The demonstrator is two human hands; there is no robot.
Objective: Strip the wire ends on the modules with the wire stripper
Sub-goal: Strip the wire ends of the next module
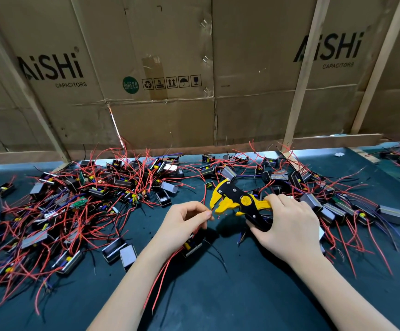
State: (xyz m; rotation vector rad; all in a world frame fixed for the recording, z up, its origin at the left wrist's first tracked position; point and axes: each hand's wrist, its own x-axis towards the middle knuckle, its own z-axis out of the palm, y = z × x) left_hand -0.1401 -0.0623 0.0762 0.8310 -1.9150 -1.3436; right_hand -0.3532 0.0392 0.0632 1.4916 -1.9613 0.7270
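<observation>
Wire stripper [237,201] in right hand [287,225]

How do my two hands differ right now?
The left hand pinches a thin red wire at its fingertips; the right hand wraps around the stripper handles. The left hand sits lower left of the stripper's jaws, the right behind them. Both are bare, above the dark mat.

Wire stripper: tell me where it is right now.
In the head view the yellow-and-black wire stripper sits right of centre above the dark mat, gripped by the right hand, its jaws facing the red wire pinched in the left hand.
</observation>
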